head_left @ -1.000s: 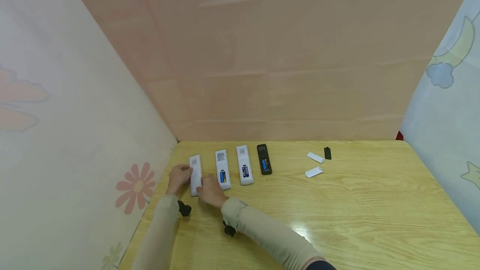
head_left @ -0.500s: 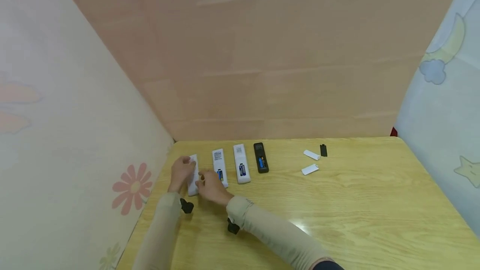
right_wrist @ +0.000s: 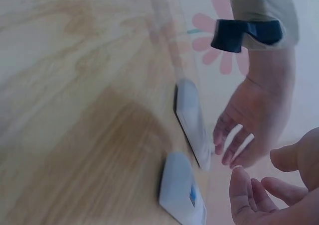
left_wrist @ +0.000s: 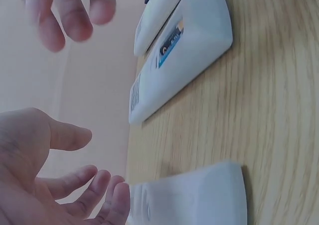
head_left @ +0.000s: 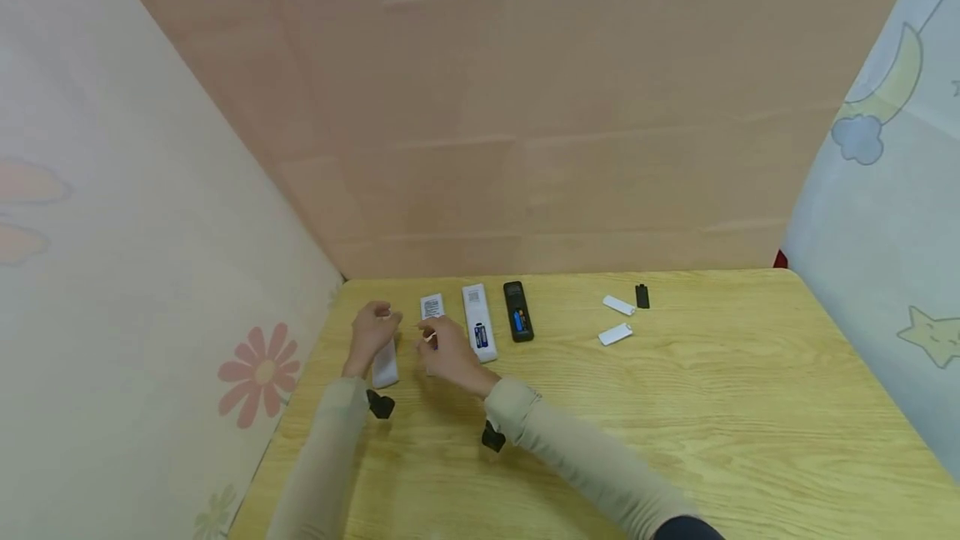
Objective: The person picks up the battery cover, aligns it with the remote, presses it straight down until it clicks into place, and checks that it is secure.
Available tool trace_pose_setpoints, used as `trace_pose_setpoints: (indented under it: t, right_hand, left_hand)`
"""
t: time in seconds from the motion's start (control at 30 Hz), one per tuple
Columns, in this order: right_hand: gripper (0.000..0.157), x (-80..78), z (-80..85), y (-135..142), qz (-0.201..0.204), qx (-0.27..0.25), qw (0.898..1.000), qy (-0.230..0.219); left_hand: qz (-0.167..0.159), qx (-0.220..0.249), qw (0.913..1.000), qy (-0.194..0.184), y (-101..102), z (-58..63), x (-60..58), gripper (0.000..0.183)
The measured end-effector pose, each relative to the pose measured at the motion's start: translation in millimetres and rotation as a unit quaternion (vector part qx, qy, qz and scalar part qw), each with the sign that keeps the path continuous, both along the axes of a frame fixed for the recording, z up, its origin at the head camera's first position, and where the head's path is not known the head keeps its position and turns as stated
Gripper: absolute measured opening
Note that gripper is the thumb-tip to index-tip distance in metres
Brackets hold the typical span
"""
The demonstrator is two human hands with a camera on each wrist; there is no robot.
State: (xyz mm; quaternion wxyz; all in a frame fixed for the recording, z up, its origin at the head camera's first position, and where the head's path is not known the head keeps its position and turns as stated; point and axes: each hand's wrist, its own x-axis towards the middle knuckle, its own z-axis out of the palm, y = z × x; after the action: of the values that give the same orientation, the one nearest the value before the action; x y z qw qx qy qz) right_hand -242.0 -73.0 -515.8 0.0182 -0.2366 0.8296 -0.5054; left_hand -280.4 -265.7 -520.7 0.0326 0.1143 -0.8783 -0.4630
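Observation:
My left hand (head_left: pixel 372 335) hovers above the leftmost white remote control (head_left: pixel 386 367), its fingers loosely bent around nothing in the left wrist view. That remote's back faces up, with no batteries showing. My right hand (head_left: pixel 452 357) is raised over a second white remote (head_left: pixel 431 305) and hides most of it. In the right wrist view, the right thumb and fingers are apart with nothing between them. A blue battery (left_wrist: pixel 171 45) shows in the second remote's uncovered compartment. To the right lie a third white remote (head_left: pixel 474 300) and a black remote (head_left: pixel 516 298), both with batteries showing.
Two white battery covers (head_left: pixel 618 305) and a black battery cover (head_left: pixel 642 297) lie farther right on the wooden table (head_left: pixel 675 407). A patterned panel stands at each side, and a brownish sheet (head_left: pixel 480 148) hangs behind.
Both hands have lifted off the leftmost remote. The right hand has moved right, over the second remote; the left hand has risen slightly. The head view has shifted a little.

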Motion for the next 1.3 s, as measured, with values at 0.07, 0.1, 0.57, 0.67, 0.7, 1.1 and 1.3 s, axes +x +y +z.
trace_pose_setpoints:
  t: [0.07,0.1,0.57,0.67,0.7,1.1,1.3]
  right_hand:
    - [0.03,-0.4,2.5,7.0,-0.007,-0.004,1.0,-0.003]
    - [0.03,-0.7,4.1,9.9,-0.009,-0.006,1.0,-0.002]
    - [0.028,-4.4,15.0,38.6,-0.022,-0.006,1.0,0.017]
    - [0.028,-5.7,13.2,44.9,-0.029,-0.005,0.999,0.016]
    - [0.028,-6.2,13.1,47.0,-0.032,-0.003,0.999,0.02]
    - [0.031,-3.0,19.9,79.8,-0.041,0.024,0.997,0.065]
    - [0.033,-5.1,19.7,97.6,-0.051,0.022,0.996,0.068]
  left_hand:
    - [-0.004,0.002,1.0,-0.004,4.0,-1.9,-2.5,0.052]
    - [-0.007,0.003,1.0,-0.006,6.2,-2.7,-3.7,0.051]
    - [-0.023,-0.01,0.9993,-0.03,26.6,-6.6,-7.8,0.052]
    - [-0.03,-0.018,0.9986,-0.04,29.8,-7.6,-8.3,0.054]
    - [-0.032,-0.019,0.9984,-0.043,30.8,-7.8,-8.3,0.054]
    - [-0.06,-0.041,0.9941,-0.081,30.6,-18.9,-12.0,0.056]
    - [-0.045,-0.048,0.9937,-0.091,29.4,-24.1,-14.9,0.058]
